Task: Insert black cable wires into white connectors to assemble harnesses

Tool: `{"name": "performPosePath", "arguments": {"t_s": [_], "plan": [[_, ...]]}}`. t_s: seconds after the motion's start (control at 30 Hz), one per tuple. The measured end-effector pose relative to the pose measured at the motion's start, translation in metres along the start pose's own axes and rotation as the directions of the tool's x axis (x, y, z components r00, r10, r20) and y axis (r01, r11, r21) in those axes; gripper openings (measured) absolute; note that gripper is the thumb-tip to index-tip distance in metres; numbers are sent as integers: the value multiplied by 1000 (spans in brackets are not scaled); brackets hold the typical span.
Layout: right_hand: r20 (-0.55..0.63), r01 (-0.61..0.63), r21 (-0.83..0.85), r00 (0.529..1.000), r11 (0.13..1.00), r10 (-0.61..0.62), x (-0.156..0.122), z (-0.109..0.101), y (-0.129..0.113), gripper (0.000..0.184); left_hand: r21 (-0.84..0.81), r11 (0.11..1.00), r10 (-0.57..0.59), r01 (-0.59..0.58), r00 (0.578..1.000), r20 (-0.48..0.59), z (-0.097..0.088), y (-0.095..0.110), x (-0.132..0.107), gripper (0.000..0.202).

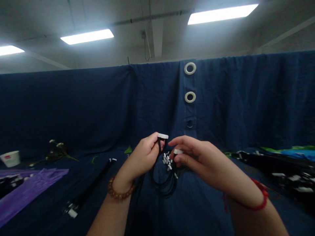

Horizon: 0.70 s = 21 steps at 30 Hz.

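Observation:
My left hand (145,154) is closed on a black cable whose flat white connector (162,136) sticks out above the thumb and fingers. My right hand (197,152) pinches a second white connector (178,151) between thumb and fingers, its index finger reaching toward the left hand. Black cable loops (163,188) hang below and between the hands. Just beneath the fingers lies a cluster of small white connectors (167,160), partly hidden by the right hand. A beaded bracelet circles the left wrist, a red cord the right.
A bundle of black cables (92,183) with white ends lies left. Further left are purple plastic (36,186), a paper cup (11,159) and small white flowers (59,145). More black cables (265,164) are heaped at right. A blue curtain (98,105) hangs behind the cloth-covered surface.

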State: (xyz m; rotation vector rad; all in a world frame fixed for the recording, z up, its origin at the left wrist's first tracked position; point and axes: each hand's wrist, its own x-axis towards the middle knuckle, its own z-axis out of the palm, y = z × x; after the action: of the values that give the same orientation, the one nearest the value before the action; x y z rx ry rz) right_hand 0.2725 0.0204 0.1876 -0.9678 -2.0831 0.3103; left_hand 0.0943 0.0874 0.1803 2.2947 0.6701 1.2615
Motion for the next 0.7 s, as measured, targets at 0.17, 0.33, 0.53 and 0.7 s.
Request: {"name": "performPosePath", "arguments": {"t_s": [0.17,0.33,0.53,0.7], "plan": [[-142,-81,-28,987,996,77,2,-2,0,28,130,986,94,-107,990,105,12,7,0,19],[-208,-68,-164,978,984,32,4,-3,6,22,7,999,47,-48,992,115,14,11,-3,19],[-374,-81,-48,926,996,57,5,-15,22,6,-150,979,-170,139,960,-221,-12,-5,-1,12],[-532,97,330,841,939,101,5,-25,29,7,-168,973,-226,158,805,-549,-51,-38,8,8]]}}
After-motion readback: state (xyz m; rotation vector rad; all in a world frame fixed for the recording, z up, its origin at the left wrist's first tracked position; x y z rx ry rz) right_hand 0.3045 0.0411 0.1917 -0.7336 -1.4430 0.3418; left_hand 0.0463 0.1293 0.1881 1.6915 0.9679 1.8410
